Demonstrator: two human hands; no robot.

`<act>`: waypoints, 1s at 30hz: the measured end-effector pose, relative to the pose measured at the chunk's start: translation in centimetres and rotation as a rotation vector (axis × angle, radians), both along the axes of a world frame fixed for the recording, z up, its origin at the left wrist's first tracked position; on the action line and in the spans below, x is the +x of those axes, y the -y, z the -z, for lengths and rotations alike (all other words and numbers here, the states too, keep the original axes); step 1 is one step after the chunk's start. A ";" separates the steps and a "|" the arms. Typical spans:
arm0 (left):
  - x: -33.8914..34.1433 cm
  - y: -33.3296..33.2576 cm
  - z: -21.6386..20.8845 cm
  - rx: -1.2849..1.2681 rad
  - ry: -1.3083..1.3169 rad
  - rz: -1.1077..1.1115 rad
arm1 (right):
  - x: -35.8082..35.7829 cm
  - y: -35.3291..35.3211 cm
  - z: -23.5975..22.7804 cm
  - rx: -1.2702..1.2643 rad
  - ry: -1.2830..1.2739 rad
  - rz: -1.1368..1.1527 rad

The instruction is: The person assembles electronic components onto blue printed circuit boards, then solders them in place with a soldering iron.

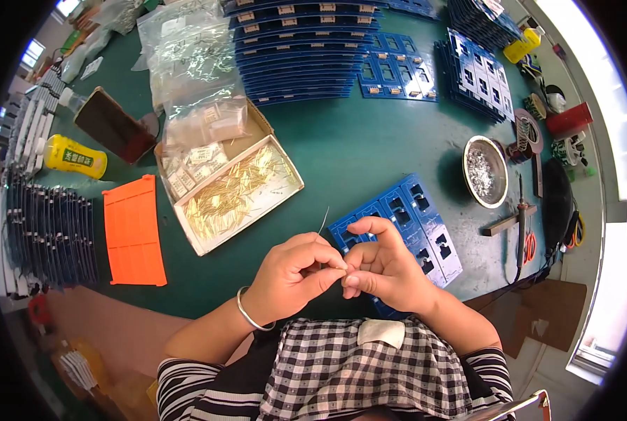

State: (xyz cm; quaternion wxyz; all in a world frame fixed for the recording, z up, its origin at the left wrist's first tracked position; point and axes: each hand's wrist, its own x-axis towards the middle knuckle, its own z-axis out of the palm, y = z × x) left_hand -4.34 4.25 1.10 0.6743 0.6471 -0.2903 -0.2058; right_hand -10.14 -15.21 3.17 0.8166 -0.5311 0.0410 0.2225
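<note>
The left hand (292, 277) and right hand (387, 270) meet fingertip to fingertip above the green surface (348, 151); their fingers are pinched shut together on a thin, straight, pale metal pin (323, 219) that slants up and away from the fingertips. Just beyond lies a blue circuit panel (411, 214) with rectangular cut-outs; to the left, a shallow cardboard box (239, 193) holds many loose brass-coloured pins.

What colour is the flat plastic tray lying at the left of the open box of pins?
Bright orange tray, seen in the head view.
</note>
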 end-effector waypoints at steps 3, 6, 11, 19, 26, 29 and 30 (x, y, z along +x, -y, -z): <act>0.7 -1.1 -0.2 0.081 0.110 -0.099 | 1.3 -0.8 0.7 0.004 0.001 0.009; 1.3 -2.9 0.7 -0.083 -0.138 -0.313 | 4.9 -1.8 0.6 -0.082 0.045 0.078; 0.9 -4.6 0.4 -0.153 -0.375 -0.329 | 12.0 -4.5 0.4 -0.630 0.483 0.008; -0.9 -2.7 1.5 -0.058 -0.374 -0.205 | 6.7 -2.1 -0.6 -0.782 0.518 0.015; -0.4 0.7 0.4 0.053 -0.265 -0.096 | 0.3 0.2 0.2 -0.516 0.127 0.148; -0.2 1.8 0.0 0.118 -0.206 -0.074 | 0.0 0.6 0.2 -0.517 0.185 0.153; -0.2 2.1 0.0 0.148 -0.178 -0.070 | 0.1 0.8 0.1 -0.594 0.290 0.154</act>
